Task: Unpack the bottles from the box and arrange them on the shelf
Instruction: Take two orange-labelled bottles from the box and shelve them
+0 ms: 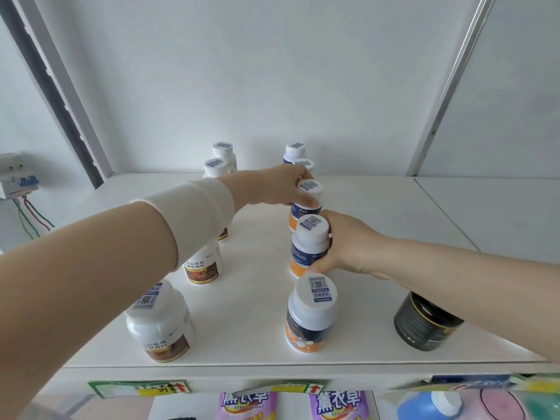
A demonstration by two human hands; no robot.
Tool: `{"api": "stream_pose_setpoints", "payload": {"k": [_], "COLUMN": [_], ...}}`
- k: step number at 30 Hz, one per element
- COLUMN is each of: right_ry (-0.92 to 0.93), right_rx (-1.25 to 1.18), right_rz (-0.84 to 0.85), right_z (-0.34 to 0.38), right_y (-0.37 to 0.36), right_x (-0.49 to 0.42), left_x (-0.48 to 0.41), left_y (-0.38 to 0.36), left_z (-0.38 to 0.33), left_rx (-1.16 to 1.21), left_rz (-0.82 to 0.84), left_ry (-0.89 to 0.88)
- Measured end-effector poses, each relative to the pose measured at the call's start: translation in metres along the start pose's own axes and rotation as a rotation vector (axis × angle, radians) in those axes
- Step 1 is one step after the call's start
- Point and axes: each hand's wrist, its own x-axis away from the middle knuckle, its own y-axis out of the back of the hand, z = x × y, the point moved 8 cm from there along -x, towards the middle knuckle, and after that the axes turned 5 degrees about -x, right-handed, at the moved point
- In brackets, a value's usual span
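White and smooth, the flat shelf [257, 328] carries two rows of round plastic bottles running away from me toward the wall.

My left hand [272, 186] reaches across with its fingers curled around the white ribbed cap of a navy-and-orange labelled bottle [306, 204] in the right row. A soft cream fabric band [197, 216] wraps that wrist.

My right hand [342, 244] is clamped around the side of the next navy-and-orange bottle [309, 247], just in front of the first; both stand upright on the shelf. A third matching bottle [309, 316] stands nearest me, its cap bearing a printed code sticker.

The left row holds glossy white bottles with brown-and-red labels [160, 325], partly hidden under my left forearm.

A squat black jar with a gold band [424, 322] sits to the right, under my right forearm.

Below the shelf edge I see purple packets [247, 404] and a blue jug with a white cap [430, 404].
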Motion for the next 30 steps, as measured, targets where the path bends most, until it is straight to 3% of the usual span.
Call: {"api": "stream_pose_setpoints", "payload": {"k": [10, 14, 18, 23, 30], "right_ry": [-0.060, -0.040, 0.079, 0.275, 0.576], "right_rx": [0.070, 0.221, 0.465, 0.556, 0.760], "right_rz": [0.034, -0.037, -0.144, -0.234, -0.183], "right_z": [0.011, 0.029, 0.060, 0.104, 0.174], "right_y": [0.028, 0.061, 0.068, 0.027, -0.090], "right_x": [0.019, 0.035, 0.055, 0.085, 0.137], "left_x": [0.027, 0.061, 0.113, 0.202, 0.337], "left_y": [0.028, 0.055, 0.070, 0.071, 0.057], "left_z": [-0.007, -0.019, -0.029, -0.024, 0.021], "left_rx": [-0.125, -0.378, -0.802, -1.083, -1.191], "left_rz": [-0.071, -0.190, -0.315, -0.422, -0.407], "left_ry": [-0.005, 0.024, 0.113, 0.292, 0.553]}}
